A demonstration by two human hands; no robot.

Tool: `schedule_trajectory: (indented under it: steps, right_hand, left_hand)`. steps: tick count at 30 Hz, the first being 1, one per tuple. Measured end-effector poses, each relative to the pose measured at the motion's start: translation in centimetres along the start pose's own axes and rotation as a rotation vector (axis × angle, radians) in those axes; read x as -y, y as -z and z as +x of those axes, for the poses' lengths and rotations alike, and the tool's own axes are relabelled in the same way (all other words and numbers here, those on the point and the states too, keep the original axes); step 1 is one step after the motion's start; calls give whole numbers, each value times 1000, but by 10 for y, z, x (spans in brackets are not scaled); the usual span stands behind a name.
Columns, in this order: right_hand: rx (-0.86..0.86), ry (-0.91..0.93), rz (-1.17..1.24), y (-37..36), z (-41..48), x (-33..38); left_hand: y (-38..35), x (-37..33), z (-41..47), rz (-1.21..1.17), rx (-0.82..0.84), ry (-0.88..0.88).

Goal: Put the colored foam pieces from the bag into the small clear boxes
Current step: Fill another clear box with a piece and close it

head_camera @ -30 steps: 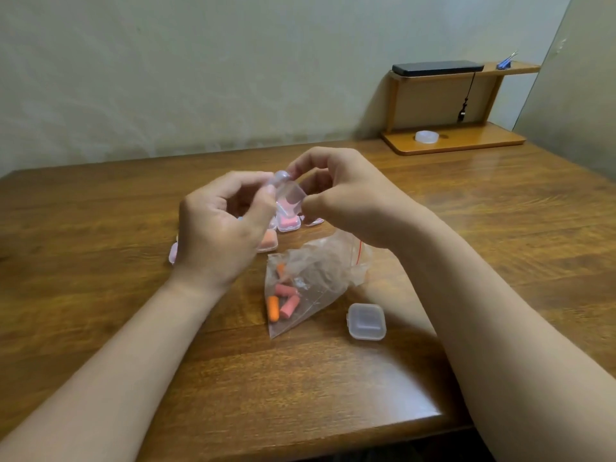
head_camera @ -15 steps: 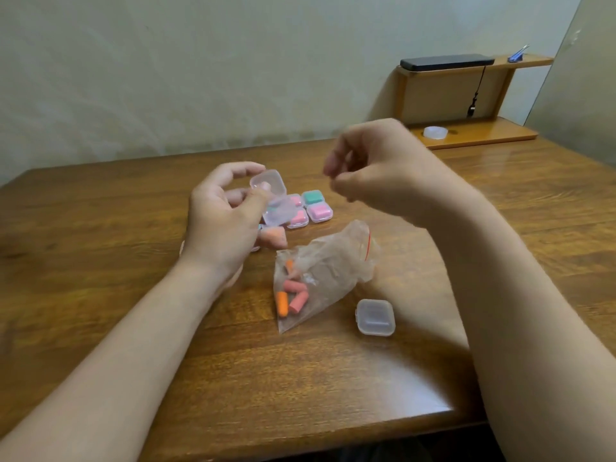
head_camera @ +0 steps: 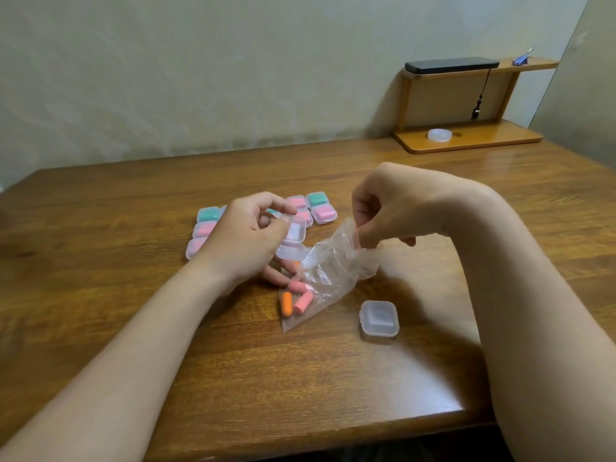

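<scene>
My left hand (head_camera: 248,238) holds a small clear box (head_camera: 293,240) with its lid swung open, just above the table. Beside it, my right hand (head_camera: 383,208) pinches the upper edge of the clear plastic bag (head_camera: 328,271) and lifts that side. Pink and orange foam pieces (head_camera: 296,296) lie in the bag's lower corner on the wood. A shut, empty clear box (head_camera: 379,317) stands to the right of the bag. Behind my left hand sit several shut boxes (head_camera: 316,206) filled with pink or green foam, partly hidden by the hand.
The wooden table (head_camera: 133,328) ends at a front edge near my forearms. At the back right corner stands a small wooden shelf (head_camera: 466,135) with a dark flat device on top and a white round thing on its base. A wall runs behind.
My right hand came down from mid-air and took hold of the bag's top edge. My left hand moved the open box lower and toward the bag.
</scene>
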State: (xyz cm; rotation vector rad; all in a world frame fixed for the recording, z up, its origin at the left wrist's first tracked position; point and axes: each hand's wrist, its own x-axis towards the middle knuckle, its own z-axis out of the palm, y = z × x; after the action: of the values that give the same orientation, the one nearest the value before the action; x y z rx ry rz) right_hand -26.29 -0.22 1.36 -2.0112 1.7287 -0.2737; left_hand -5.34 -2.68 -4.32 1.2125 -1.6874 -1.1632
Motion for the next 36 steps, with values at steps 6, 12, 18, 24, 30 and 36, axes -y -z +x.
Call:
schedule_trajectory:
  steps: [6,12,18,24,30,36]
  right_hand:
    - [8,84,80,-10,3,6]
    - [95,198,28,-24,9,17]
    - [160,179,37,-34,14,18]
    - [116,145,6,-35,17,17]
    - [97,181,-6,-40,21,18]
    - [71,194,-25,-46,23,24]
  left_hand:
    - [0,1,2,65,-51,-37]
    - [-4,3,2,83,-91,-49]
    - [-4,0,0,129,-136,-76]
    - [-5,-2,-1,160,-170,-103]
    - [-5,1,1,114,-171,-75]
    - [-4,4,4,104,-156,-79]
